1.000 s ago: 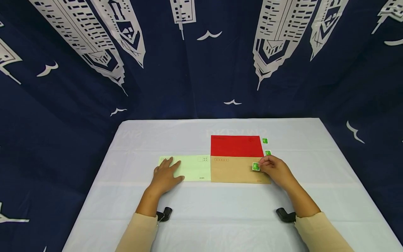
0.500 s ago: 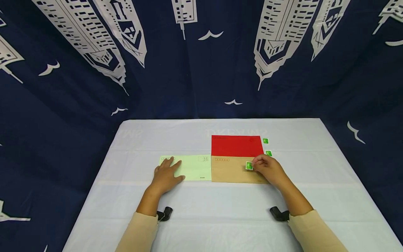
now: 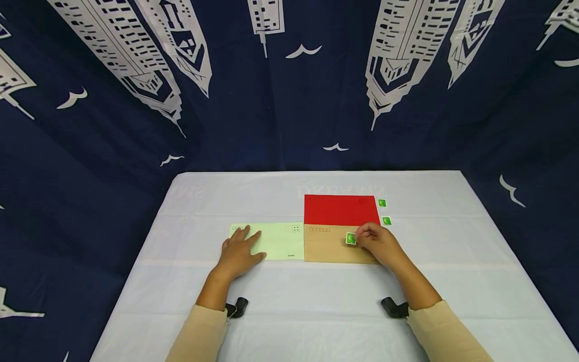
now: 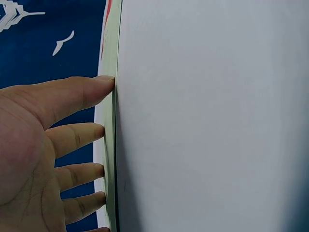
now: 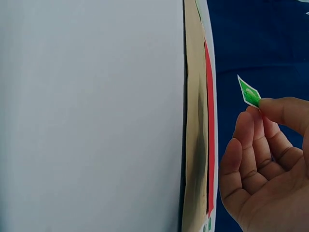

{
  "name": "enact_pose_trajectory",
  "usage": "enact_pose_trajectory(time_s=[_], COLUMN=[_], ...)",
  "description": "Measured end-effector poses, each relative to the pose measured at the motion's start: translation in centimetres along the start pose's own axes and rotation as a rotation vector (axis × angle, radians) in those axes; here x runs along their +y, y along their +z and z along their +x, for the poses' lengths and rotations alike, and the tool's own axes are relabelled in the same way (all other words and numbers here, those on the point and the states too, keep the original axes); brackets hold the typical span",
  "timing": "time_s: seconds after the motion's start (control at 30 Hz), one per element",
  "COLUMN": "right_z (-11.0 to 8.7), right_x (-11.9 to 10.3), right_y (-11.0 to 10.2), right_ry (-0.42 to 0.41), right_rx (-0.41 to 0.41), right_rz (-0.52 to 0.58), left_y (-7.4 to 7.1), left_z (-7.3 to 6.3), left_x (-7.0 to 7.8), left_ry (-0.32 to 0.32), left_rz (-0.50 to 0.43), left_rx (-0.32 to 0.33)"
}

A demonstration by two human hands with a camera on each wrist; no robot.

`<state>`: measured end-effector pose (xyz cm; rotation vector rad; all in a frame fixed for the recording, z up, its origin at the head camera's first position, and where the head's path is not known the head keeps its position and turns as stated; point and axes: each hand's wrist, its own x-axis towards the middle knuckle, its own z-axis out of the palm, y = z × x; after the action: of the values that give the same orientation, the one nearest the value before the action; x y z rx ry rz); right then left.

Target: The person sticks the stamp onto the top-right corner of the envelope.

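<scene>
My right hand (image 3: 379, 246) pinches a small green stamp (image 3: 351, 238) with a white border between thumb and fingers. In the right wrist view the stamp (image 5: 249, 93) juts out from the fingertips, held above the brown envelope (image 3: 327, 246). My left hand (image 3: 237, 254) rests spread on the left part of a pale green envelope (image 3: 280, 241). Its fingertips touch the paper in the left wrist view. The pale green envelope has a small printed box at its upper right. It lies directly left of the brown one.
Behind the brown envelope lies a red envelope (image 3: 339, 208). To its right, two more green stamps rest on the white tablecloth, a far stamp (image 3: 382, 203) and a nearer stamp (image 3: 386, 220). A dark blue patterned curtain (image 3: 280, 110) hangs behind the table.
My right hand has moved left over the brown envelope, carrying the stamp. The nearer loose stamp, partly covered by the fingers before, now shows fully. My left hand stays in place.
</scene>
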<state>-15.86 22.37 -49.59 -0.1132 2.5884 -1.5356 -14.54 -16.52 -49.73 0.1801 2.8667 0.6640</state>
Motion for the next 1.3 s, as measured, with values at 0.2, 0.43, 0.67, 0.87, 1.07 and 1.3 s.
enact_pose_trajectory(time_s=[0.2,0.43,0.67,0.87,1.07,1.3], right_z=[0.1,0.2,0.3,0.5,0.8,1.1], right_x=[-0.5,-0.7,-0.9,-1.0,-1.3,-1.8], right_y=[0.7,1.6,2.6,3.6,4.3,5.1], right_ry=[-0.003,0.007,0.010,0.007,-0.012,-0.018], right_rx=[-0.006,-0.014,-0.025,-0.046,-0.049,-0.058], right_rz=[0.029,0.031,0.053,0.052,0.058,0.058], left_y=[0.0,-0.1,-0.1,-0.1,0.0,0.1], left_z=[0.0,-0.1,0.0,-0.1,-0.1,0.0], left_x=[-0.1,0.0,0.0,0.1,0.1,0.0], left_ry=[-0.001,-0.001,0.003,0.000,-0.009,-0.014], left_rz=[0.001,0.002,-0.008,-0.010,-0.001,0.002], left_rx=[0.001,-0.006,0.001,0.006,0.008,0.004])
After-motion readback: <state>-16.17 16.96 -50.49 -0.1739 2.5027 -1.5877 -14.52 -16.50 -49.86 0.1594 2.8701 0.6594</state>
